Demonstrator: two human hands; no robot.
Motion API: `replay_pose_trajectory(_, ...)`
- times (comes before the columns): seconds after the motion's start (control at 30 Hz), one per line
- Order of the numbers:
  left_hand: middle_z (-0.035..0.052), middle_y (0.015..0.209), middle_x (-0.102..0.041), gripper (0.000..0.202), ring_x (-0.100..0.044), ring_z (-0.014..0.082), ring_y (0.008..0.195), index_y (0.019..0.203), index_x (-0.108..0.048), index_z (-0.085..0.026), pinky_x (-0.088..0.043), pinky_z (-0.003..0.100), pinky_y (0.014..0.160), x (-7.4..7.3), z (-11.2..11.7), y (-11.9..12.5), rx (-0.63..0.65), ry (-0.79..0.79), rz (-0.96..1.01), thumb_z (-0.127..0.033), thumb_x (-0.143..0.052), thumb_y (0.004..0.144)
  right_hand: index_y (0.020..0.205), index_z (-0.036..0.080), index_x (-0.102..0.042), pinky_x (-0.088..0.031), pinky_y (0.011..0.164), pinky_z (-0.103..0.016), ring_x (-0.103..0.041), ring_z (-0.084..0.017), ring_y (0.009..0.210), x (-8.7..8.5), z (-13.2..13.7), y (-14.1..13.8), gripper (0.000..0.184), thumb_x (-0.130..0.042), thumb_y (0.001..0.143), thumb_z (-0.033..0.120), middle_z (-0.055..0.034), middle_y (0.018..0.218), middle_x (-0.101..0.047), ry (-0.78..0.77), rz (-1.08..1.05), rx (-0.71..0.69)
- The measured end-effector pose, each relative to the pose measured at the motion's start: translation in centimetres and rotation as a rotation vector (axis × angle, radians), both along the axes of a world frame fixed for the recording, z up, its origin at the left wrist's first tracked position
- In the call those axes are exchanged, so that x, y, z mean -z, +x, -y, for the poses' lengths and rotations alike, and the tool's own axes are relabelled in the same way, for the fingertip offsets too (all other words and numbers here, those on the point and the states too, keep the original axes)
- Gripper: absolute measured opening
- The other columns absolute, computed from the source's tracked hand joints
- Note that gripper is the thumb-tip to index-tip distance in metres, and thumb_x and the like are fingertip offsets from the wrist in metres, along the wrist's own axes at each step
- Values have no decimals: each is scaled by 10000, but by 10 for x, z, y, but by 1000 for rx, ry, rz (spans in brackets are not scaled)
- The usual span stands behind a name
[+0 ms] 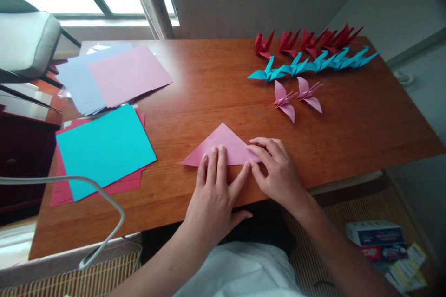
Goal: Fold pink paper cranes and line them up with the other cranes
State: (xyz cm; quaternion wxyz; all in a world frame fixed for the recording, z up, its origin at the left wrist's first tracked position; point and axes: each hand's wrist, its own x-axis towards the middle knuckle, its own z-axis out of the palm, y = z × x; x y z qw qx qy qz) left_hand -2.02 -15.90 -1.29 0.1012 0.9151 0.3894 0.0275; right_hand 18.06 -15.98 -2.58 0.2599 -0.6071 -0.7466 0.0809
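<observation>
A pink sheet of origami paper (228, 141), folded into a triangle, lies on the wooden table with its peak pointing away from me. My left hand (214, 195) rests on it, palm down and fingers stretched out, the fingertips pressing along its lower middle. The index finger reaches toward the right corner, and the thumb sits off the paper near the table edge. With bent fingers, my right hand (280, 171) pinches that right corner, partly covering it. Beyond my right hand stand two folded pink paper cranes (286, 102).
Behind the pink cranes run a row of turquoise cranes (298, 68) and a row of red cranes (287, 44). Turquoise paper (108, 148) over red sheets lies at left, with pink paper (130, 76) on pale blue sheets behind. A white cable (114, 204) loops over the table's left front.
</observation>
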Motion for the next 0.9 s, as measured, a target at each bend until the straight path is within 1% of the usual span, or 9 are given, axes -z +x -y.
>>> replay_pose_trajectory(0.2, 291, 1708, -132, 1186, -195, 537, 1545, 1641, -250, -288, -244, 662, 1214, 1, 0, -1, 3, -2, -10, -789, -741, 686, 1256, 168, -651, -508, 1010, -469, -591, -300, 1159, -1, 2, -2, 359, -619, 901, 129, -116, 1271, -674, 24, 90, 28)
replay_pose_trajectory(0.3, 306, 1705, -116, 1165, -189, 540, 1545, 1636, -265, -292, -227, 663, 1219, 1, 0, -1, 2, -10, -3, -766, -757, 692, 1295, 166, -631, -518, 1007, -461, -595, -299, 1154, 0, 4, 7, 403, -617, 895, 121, -123, 1257, -676, 31, 92, 46)
replay_pose_trajectory(0.4, 321, 1698, -111, 1147, -181, 542, 1546, 1630, -281, -287, -222, 665, 1222, 0, -1, 0, -3, -25, 8, -747, -767, 698, 1323, 168, -608, -522, 1003, -476, -592, -307, 1153, -1, 9, 22, 449, -574, 887, 66, -137, 1251, -670, 30, 100, 95)
replay_pose_trajectory(0.5, 305, 1705, -111, 1146, -167, 539, 1550, 1626, -289, -296, -224, 670, 1221, 0, 0, 1, -10, -33, 12, -736, -782, 690, 1338, 196, -595, -523, 992, -502, -599, -309, 1131, -3, 14, 30, 484, -533, 889, 26, -140, 1225, -669, 67, 88, 142)
replay_pose_trajectory(0.57, 301, 1707, -109, 1149, -162, 538, 1551, 1627, -287, -295, -223, 672, 1222, 1, 0, 1, -10, -32, 13, -732, -786, 689, 1332, 223, -599, -525, 986, -500, -609, -296, 1110, -4, 15, 26, 478, -529, 902, 25, -131, 1194, -669, 103, 36, 114)
replay_pose_trajectory(0.67, 302, 1706, -115, 1170, -150, 528, 1557, 1639, -250, -288, -225, 668, 1224, 2, 0, 0, -8, -24, 9, -735, -778, 697, 1304, 243, -620, -536, 955, -460, -621, -263, 1044, -5, 11, 10, 433, -530, 931, 43, -113, 1128, -666, 128, -35, -9)
replay_pose_trajectory(0.77, 296, 1703, -152, 1178, -146, 522, 1560, 1640, -252, -266, -229, 663, 1226, 1, 0, 0, -2, -20, -12, -743, -772, 696, 1249, 218, -650, -544, 931, -420, -613, -247, 1008, -1, -1, -5, 363, -513, 955, 55, -111, 1095, -660, 68, -52, -108)
replay_pose_trajectory(0.9, 311, 1690, -178, 1132, -177, 525, 1553, 1632, -282, -236, -225, 657, 1227, -1, 0, -1, 4, -19, -9, -767, -720, 733, 1187, 179, -671, -544, 909, -394, -607, -243, 983, 5, -12, -9, 325, -493, 953, 41, -111, 1041, -641, 3, -52, -117)
